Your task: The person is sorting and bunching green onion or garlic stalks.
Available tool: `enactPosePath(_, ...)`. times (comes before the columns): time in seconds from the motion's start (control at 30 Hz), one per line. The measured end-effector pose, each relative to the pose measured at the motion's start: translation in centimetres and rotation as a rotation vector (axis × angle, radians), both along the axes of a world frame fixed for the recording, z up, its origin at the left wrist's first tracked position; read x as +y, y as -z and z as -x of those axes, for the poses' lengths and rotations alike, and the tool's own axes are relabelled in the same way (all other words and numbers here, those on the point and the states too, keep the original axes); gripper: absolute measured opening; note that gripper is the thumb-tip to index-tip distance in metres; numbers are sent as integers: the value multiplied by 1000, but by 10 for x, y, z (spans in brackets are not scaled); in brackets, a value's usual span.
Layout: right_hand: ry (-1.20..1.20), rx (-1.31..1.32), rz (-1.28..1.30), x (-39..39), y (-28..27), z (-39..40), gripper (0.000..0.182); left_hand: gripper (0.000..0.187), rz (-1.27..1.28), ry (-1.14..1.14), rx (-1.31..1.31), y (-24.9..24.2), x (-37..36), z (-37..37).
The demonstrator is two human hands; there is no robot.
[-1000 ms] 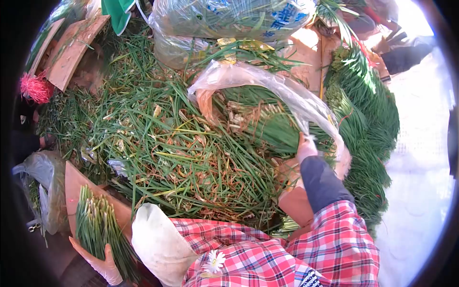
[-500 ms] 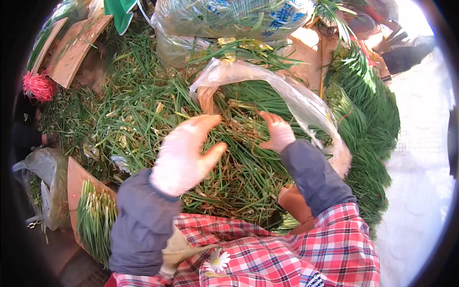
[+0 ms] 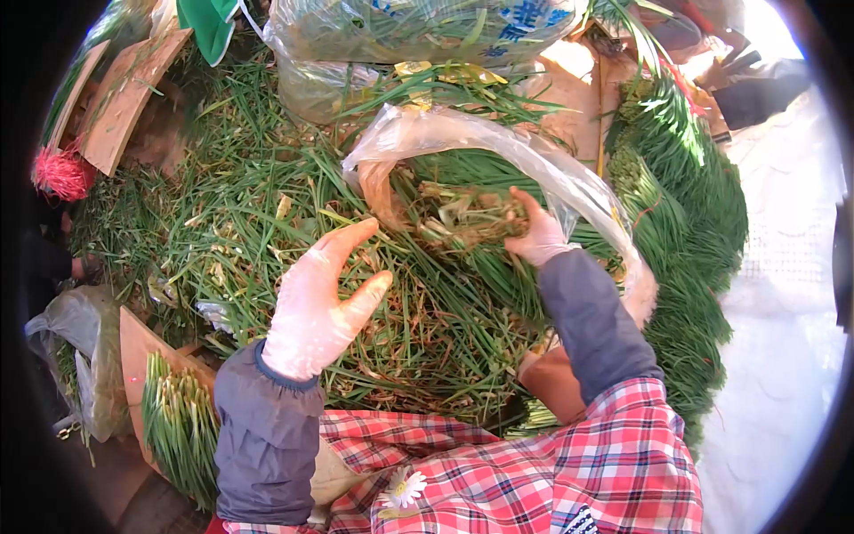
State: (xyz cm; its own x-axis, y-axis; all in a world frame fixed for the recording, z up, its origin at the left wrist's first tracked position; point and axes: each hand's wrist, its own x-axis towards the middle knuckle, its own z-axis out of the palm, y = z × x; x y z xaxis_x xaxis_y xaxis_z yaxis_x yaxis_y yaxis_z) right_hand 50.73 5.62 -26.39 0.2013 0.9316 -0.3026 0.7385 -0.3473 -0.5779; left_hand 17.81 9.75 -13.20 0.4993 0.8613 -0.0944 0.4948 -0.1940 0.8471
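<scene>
My gloved left hand (image 3: 325,298) hovers over loose green leaves, fingers and thumb spread, holding nothing. With my gloved right hand (image 3: 539,233) I grip the side of a bunch of chives (image 3: 476,218), whose pale, brownish stem ends show and look slightly blurred. This bunch is at the mouth of a clear plastic bag (image 3: 498,133), whose rolled rim arches around it. Inside the bag, more green chives (image 3: 485,169) lie behind the bunch. Below both hands spreads a heap of loose chives (image 3: 418,329) mixed with brown, dry bits.
Tied chive bundles (image 3: 685,231) are stacked at right beside a white sheet (image 3: 778,294). A trimmed bundle (image 3: 178,427) leans on a board (image 3: 142,356) at lower left. Filled plastic packs (image 3: 418,36) lie at the back. Pink twine (image 3: 62,173) hangs at far left.
My right hand has moved slightly right and now has a bunch of chives raised at the bag's mouth. My left hand has shifted a little left and stays spread.
</scene>
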Motion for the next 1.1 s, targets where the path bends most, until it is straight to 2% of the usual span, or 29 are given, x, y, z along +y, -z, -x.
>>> enactPosePath(0.07,15,190,-176,-8,-9,-26,87,48,-57,27,-2,15,7,-9)
enactPosePath(0.1,57,346,-151,-13,-2,-45,87,47,-28,32,-12,22,10,-19)
enactPosePath(0.17,16,316,-122,-17,-34,-52,88,42,113,86,-179,52,12,-53)
enactPosePath(0.2,-8,300,-103,-20,-49,-54,89,39,249,174,-213,48,11,-75)
enactPosePath(0.23,43,447,-79,-23,-53,-53,91,38,373,222,-318,61,7,-99)
enactPosePath(0.27,47,392,-81,-25,-61,-51,91,43,251,249,-444,98,0,-128)
enactPosePath(0.3,51,340,-81,-26,-73,-48,90,45,342,228,-420,111,-7,-148)
enactPosePath(0.33,56,291,-78,-29,-86,-45,89,49,244,203,-368,149,-19,-168)
enactPosePath(0.37,304,395,18,-36,-104,-44,77,53,294,234,-178,167,-31,-176)
enactPosePath(0.4,426,613,-134,-46,-99,-58,62,55,346,324,65,191,-43,-177)
enactPosePath(0.43,347,606,-196,-45,-129,-64,59,56,505,473,236,197,-45,-174)
enactPosePath(0.47,313,715,-307,-47,-145,-79,57,55,440,515,324,212,-52,-168)
enactPosePath(0.5,335,762,-395,-46,-168,-83,56,54,461,375,169,223,-55,-155)
enactPosePath(0.53,279,860,-423,-46,-186,-91,55,51,562,158,122,206,-48,-149)
enactPosePath(0.57,293,876,-437,-45,-195,-97,54,49,584,-76,-138,209,-44,-144)
enactPosePath(0.6,300,893,-456,-43,-205,-100,53,48,510,-164,-461,203,-31,-138)
enactPosePath(0.63,303,906,-447,-38,-216,-88,50,49,709,-314,-678,140,-16,-133)
enactPosePath(0.7,278,934,-419,-22,-228,-46,48,66,577,-126,-979,82,-2,-121)
enactPosePath(0.73,209,840,-383,-10,-228,-31,50,68,512,-69,-1012,54,-10,-119)
enactPosePath(0.77,161,885,-308,-1,-235,-4,49,70,445,-14,-1041,28,-25,-122)
enactPosePath(0.83,39,1031,-176,16,-239,53,47,71,494,14,-1102,-4,-57,-122)
enactPosePath(0.87,-60,1067,-205,20,-243,87,50,71,607,-11,-1137,-14,-70,-116)
enactPosePath(0.9,-162,998,-142,33,-229,106,59,61,725,-103,-1125,-11,-75,-106)
enactPosePath(0.93,-187,641,-237,36,-230,126,68,52,802,-210,-1161,-10,-82,-92)
enactPosePath(1.0,-343,227,-139,24,-264,129,72,44,874,-228,-1273,-12,-92,-59)
enactPosePath(1.03,-273,326,-166,13,-276,121,71,44,911,-285,-1360,6,-95,-45)
enactPosePath(1.1,-138,526,-129,-12,-292,98,73,44,917,-335,-1482,3,-100,-17)
